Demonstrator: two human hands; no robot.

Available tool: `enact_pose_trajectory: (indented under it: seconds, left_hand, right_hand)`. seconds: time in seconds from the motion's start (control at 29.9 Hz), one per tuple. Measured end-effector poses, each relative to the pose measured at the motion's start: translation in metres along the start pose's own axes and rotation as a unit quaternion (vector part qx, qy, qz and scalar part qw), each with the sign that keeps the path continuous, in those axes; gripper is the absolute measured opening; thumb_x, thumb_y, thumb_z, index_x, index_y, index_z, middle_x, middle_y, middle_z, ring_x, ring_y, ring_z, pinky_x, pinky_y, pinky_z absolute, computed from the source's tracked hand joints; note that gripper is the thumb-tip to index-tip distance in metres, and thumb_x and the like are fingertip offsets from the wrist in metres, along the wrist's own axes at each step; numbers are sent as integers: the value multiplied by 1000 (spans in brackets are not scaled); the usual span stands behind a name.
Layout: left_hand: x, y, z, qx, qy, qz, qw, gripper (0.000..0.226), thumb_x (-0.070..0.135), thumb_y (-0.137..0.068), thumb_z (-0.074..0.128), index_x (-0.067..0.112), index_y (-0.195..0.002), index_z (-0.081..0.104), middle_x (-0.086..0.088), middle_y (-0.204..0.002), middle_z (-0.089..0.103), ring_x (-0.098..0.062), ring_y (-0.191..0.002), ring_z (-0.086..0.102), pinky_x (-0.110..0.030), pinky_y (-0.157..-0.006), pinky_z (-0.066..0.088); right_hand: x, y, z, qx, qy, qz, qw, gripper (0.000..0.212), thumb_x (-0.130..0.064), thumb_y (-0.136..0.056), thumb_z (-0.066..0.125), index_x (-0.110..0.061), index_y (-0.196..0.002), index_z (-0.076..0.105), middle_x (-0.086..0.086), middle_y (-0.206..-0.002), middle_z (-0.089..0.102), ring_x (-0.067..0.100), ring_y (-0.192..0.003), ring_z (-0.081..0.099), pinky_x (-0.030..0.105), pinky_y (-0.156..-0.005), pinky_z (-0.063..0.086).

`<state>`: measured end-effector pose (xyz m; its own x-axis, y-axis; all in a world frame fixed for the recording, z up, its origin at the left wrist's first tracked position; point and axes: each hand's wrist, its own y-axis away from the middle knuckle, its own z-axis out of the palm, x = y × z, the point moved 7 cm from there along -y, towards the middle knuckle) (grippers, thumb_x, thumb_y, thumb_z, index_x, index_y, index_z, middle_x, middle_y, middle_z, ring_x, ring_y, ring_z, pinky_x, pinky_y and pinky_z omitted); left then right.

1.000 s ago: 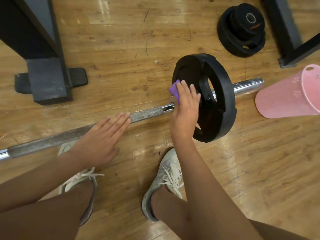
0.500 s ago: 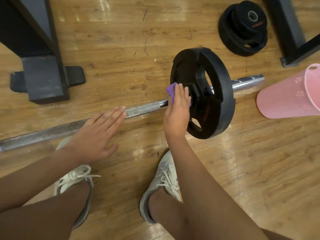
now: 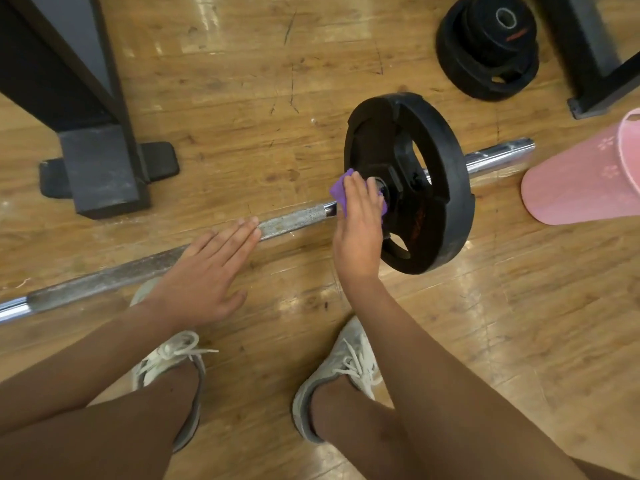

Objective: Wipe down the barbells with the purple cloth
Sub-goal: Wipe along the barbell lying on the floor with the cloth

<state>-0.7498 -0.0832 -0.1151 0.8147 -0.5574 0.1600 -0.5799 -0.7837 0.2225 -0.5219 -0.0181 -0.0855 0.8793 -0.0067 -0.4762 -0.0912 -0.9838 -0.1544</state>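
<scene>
A steel barbell lies across the wooden floor, with a black weight plate standing upright on its right end. My right hand presses the purple cloth onto the bar right beside the plate's hub, fingers laid straight over it. Cloth edges stick out on both sides of that hand. My left hand rests flat on the knurled shaft further left, fingers straight and together. The bar's left part runs out of view.
A pink bucket lies on its side near the bar's right tip. Stacked black plates sit at the back right beside a dark rack leg. Another rack foot stands back left. My two shoes are just in front of the bar.
My right hand slid the cloth from the plate's inner face down onto the bar by the hub. My left hand stayed flat on the shaft.
</scene>
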Motion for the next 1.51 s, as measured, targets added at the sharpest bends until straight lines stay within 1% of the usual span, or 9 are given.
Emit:
enact_pose_trajectory:
  seconds: [0.17, 0.4, 0.47, 0.64, 0.8, 0.9, 1.07, 1.27, 1.51]
  left_hand:
    - [2, 2, 0, 7, -5, 1, 1000, 95, 54, -85, 44, 7, -161, 11, -9, -169, 4, -25, -155, 12, -43, -120, 12]
    - [6, 1, -2, 9, -1, -20, 1000, 89, 51, -88, 41, 8, -161, 14, -9, -169, 8, -24, -155, 13, -43, -122, 11]
    - [10, -2, -5, 30, 8, -47, 998, 84, 50, -92, 38, 8, -160, 16, -9, -168, 13, -24, -155, 14, -46, -123, 12]
    - [32, -24, -12, 60, 51, -73, 994, 76, 49, -98, 31, 8, -161, 16, -4, -169, 10, -17, -156, 6, -50, -124, 14]
    - [32, -40, -32, 94, 139, -122, 978, 69, 42, -98, 34, 15, -160, 20, -5, -166, 22, -21, -155, 15, -54, -119, 28]
    - [39, -49, -54, 123, 124, -110, 978, 64, 35, -98, 40, 18, -158, 27, -8, -164, 28, -28, -152, 23, -56, -116, 32]
    - [62, -73, -105, 195, 85, -76, 974, 61, 24, -99, 57, 19, -154, 34, -9, -163, 31, -28, -152, 25, -55, -117, 30]
    - [89, -112, -153, 231, 58, -38, 970, 55, 30, -100, 48, 19, -153, 39, -9, -162, 33, -27, -152, 25, -53, -115, 33]
    - [104, -149, -129, 202, 54, -43, 977, 53, 33, -102, 43, 12, -150, 43, -9, -158, 39, -26, -150, 29, -51, -113, 37]
  right_hand:
    - [-23, 16, 19, -139, 51, -197, 969, 67, 14, -84, 56, -4, -148, 45, 12, -155, 44, 27, -149, 31, 35, -126, 2]
    - [-31, -4, 2, -298, 47, -226, 926, 59, -1, -103, 45, -14, -158, 29, 4, -166, 26, 19, -155, 15, 25, -122, 0]
    - [-38, -8, -13, -285, 26, -214, 934, 53, -10, -107, 42, -13, -158, 30, 4, -165, 26, 19, -155, 14, 26, -122, -1]
    - [-45, -11, -42, -243, 28, -234, 941, 57, -2, -104, 45, -13, -158, 29, 4, -166, 25, 19, -155, 12, 27, -122, -2]
    - [-53, -17, -66, -226, 21, -247, 942, 61, -4, -99, 55, -13, -156, 35, 4, -162, 35, 23, -153, 22, 37, -122, 22]
    - [-54, -20, -85, -181, 71, -306, 932, 70, 3, -89, 65, -9, -153, 39, 8, -157, 42, 29, -148, 34, 44, -121, 32]
    - [-50, -26, -140, -75, 83, -342, 933, 64, 8, -83, 67, -3, -144, 51, 15, -145, 54, 36, -137, 47, 46, -115, 39]
    - [-17, -36, -184, 11, 90, -314, 945, 58, 9, -87, 65, -2, -142, 53, 15, -144, 54, 38, -134, 49, 53, -106, 44]
    - [45, -66, -225, 120, 40, -218, 968, 54, 13, -89, 54, 0, -141, 54, 18, -141, 55, 36, -131, 49, 44, -115, 38]
